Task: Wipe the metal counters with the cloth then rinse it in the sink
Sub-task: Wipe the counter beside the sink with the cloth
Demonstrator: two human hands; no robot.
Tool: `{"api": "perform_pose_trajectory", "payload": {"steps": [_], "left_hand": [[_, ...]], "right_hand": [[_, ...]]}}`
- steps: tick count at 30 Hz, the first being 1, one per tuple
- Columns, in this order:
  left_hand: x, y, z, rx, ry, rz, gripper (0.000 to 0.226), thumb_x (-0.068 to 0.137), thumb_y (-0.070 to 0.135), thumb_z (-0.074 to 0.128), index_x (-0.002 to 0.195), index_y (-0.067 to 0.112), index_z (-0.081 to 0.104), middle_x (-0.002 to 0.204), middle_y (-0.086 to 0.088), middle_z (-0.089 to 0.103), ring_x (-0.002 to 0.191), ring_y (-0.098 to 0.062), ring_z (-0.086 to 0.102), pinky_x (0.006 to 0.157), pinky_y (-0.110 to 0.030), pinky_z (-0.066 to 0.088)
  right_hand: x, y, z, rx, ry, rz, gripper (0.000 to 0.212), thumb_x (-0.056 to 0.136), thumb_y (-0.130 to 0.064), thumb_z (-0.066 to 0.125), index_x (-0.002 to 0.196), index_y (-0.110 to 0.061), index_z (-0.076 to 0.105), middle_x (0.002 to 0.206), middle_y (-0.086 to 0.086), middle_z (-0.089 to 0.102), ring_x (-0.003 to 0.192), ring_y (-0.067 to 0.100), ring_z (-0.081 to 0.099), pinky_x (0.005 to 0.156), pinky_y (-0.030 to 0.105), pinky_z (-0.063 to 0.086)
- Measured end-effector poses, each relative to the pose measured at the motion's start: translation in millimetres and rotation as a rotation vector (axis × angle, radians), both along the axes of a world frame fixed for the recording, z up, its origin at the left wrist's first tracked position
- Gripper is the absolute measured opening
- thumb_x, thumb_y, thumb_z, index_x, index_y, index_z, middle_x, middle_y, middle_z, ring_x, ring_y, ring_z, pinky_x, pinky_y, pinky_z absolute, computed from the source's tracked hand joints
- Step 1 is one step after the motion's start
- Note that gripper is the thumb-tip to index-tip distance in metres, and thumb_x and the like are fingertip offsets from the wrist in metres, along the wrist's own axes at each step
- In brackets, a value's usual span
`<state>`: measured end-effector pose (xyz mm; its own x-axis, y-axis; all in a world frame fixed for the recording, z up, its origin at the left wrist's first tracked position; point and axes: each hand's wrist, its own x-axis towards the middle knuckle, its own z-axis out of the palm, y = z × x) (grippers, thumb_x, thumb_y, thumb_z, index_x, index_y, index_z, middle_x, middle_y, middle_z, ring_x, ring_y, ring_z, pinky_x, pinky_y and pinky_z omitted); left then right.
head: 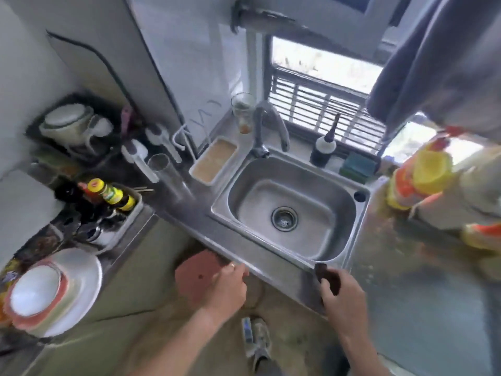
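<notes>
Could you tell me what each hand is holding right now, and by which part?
The right hand grips a dark cloth around its lower part, the top poking out. The left hand pinches a reddish-brown cloth by its right edge.

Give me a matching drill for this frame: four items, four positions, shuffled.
Items:
1. faucet
2. stack of plates
3. dark cloth
4. rectangular tray

Positions:
A. in the right hand, at the sink's front edge
B. left of the sink, on the counter
C. behind the basin, by the window
D. far left, near corner

Pairs: 1-C, 2-D, 3-A, 4-B
</notes>
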<state>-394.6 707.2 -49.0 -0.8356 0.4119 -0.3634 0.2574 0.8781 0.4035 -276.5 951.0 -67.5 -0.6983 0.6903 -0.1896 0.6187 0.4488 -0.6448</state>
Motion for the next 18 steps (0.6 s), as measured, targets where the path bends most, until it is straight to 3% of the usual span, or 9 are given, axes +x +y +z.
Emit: {"api": "perform_pose_trajectory", "payload": {"steps": [3,5,8,12,18], "left_hand": [[-5.9,52.3,-4.4,-0.031,0.05,-0.173,0.028,0.091,0.017,0.05,0.117,0.027,0.055,0.118,0.004,0.059,0.112,-0.019,0.059,0.096,-0.032,0.046],[-6.1,86.1,-12.8,-0.019,0.04,-0.255,0.031,0.088,0.019,0.05,0.118,0.026,0.052,0.12,0.003,0.055,0.112,-0.022,0.057,0.095,-0.036,0.047],[-3.2,126.0,-28.0,0.037,0.058,-0.351,0.041,0.078,0.014,0.053,0.117,0.026,0.054,0.118,0.004,0.055,0.109,-0.022,0.054,0.091,-0.039,0.05],[4.4,150.2,-44.2,0.038,0.081,-0.44,0.047,0.074,0.005,0.055,0.118,0.021,0.059,0.118,0.001,0.057,0.109,-0.024,0.053,0.088,-0.039,0.05],[21.6,146.6,-70.6,-0.038,0.126,-0.496,0.044,0.067,0.013,0.046,0.108,0.022,0.058,0.112,0.002,0.059,0.107,-0.024,0.055,0.085,-0.037,0.046]], "right_hand": [[21.1,27.9,-23.3,0.135,0.037,-0.164,0.026,0.083,-0.002,0.074,0.108,-0.006,0.072,0.102,0.017,0.072,0.095,0.039,0.068,0.089,0.046,0.053],[30.7,37.9,-43.2,0.256,0.037,-0.233,0.025,0.087,-0.012,0.064,0.11,-0.003,0.069,0.107,0.018,0.07,0.098,0.04,0.064,0.092,0.047,0.05],[36.3,39.1,-74.5,0.296,-0.024,-0.315,0.044,0.088,-0.027,0.05,0.122,-0.004,0.066,0.125,0.019,0.066,0.111,0.043,0.061,0.099,0.053,0.049],[40.4,21.4,-104.5,0.335,-0.201,-0.219,0.063,0.091,-0.036,0.047,0.151,-0.016,0.05,0.16,0.009,0.046,0.143,0.032,0.047,0.111,0.053,0.034],[43.0,25.2,-115.4,0.363,-0.202,-0.204,0.061,0.097,-0.036,0.04,0.154,-0.015,0.047,0.163,0.004,0.041,0.148,0.027,0.043,0.113,0.052,0.034]]}}
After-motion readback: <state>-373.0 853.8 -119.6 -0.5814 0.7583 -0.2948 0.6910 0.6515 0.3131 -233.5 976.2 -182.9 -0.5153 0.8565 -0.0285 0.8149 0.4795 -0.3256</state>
